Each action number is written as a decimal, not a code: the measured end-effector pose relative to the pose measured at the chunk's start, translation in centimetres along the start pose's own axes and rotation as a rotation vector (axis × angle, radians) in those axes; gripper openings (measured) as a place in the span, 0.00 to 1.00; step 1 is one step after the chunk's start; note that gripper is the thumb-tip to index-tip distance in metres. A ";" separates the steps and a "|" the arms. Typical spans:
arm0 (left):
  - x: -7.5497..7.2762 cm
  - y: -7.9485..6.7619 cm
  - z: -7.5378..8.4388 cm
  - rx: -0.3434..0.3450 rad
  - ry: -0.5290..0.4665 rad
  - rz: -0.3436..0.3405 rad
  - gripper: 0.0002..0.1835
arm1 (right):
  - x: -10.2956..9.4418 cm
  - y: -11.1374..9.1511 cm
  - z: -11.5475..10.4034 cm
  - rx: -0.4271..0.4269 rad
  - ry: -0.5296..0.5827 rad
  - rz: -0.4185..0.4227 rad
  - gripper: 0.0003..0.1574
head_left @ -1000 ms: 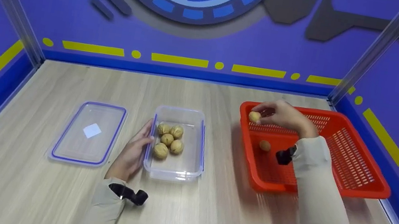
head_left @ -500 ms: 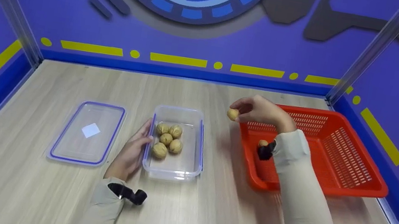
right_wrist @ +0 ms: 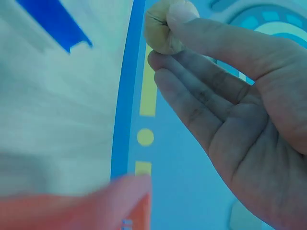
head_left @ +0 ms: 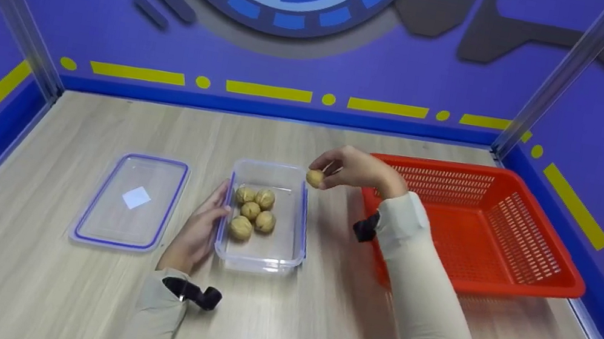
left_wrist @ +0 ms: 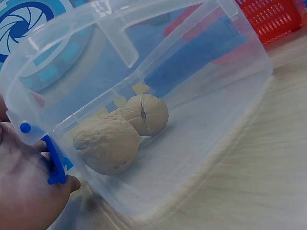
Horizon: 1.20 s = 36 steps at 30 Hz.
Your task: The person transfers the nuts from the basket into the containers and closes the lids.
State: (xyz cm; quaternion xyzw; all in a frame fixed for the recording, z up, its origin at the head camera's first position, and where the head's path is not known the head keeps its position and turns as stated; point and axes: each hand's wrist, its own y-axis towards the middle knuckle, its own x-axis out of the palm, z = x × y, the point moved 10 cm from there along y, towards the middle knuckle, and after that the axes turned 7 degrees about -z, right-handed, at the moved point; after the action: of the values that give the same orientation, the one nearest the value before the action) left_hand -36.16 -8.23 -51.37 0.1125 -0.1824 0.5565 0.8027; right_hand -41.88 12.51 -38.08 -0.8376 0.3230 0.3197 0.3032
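Note:
A clear plastic food container with blue-edged sides stands on the table, several walnuts gathered in its left half. My left hand holds the container by its left wall, the thumb up at the rim. In the left wrist view that hand lies by a blue clip, and walnuts show through the wall. Between thumb and fingertips, my right hand pinches a single walnut just outside the container's far right corner. The right wrist view shows this walnut at the thumb tip.
Right of the container sits a red perforated basket, its left part covered by the right forearm. The container's lid, with a white square label, lies flat on the left. Blue-purple panels wall the table at the back and sides.
My right hand has carried the walnut leftward, from over the red basket to beside the container. The left hand and the container stay put.

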 end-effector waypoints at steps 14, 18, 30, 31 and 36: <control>-0.1 0.0 0.0 0.010 0.033 0.000 0.35 | 4.8 3.5 -3.1 -0.058 -0.005 -0.154 0.22; -0.1 0.0 0.1 0.014 0.041 -0.006 0.35 | 6.1 4.3 -3.7 -0.061 -0.024 -0.198 0.23; 0.1 0.0 0.2 0.026 0.028 -0.014 0.36 | 9.5 5.7 -4.8 -0.067 -0.117 -0.303 0.24; 0.1 0.0 0.2 0.027 0.030 -0.017 0.36 | 9.7 5.7 -4.9 -0.076 -0.127 -0.309 0.24; 0.2 0.0 0.3 0.036 0.023 -0.026 0.35 | 10.5 5.9 -5.2 -0.093 -0.170 -0.340 0.25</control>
State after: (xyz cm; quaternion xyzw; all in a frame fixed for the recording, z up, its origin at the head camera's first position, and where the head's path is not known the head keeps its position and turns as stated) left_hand -36.17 -8.15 -50.97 0.1227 -0.1617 0.5503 0.8099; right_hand -38.26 1.59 -44.40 -0.8631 0.1351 0.3480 0.3401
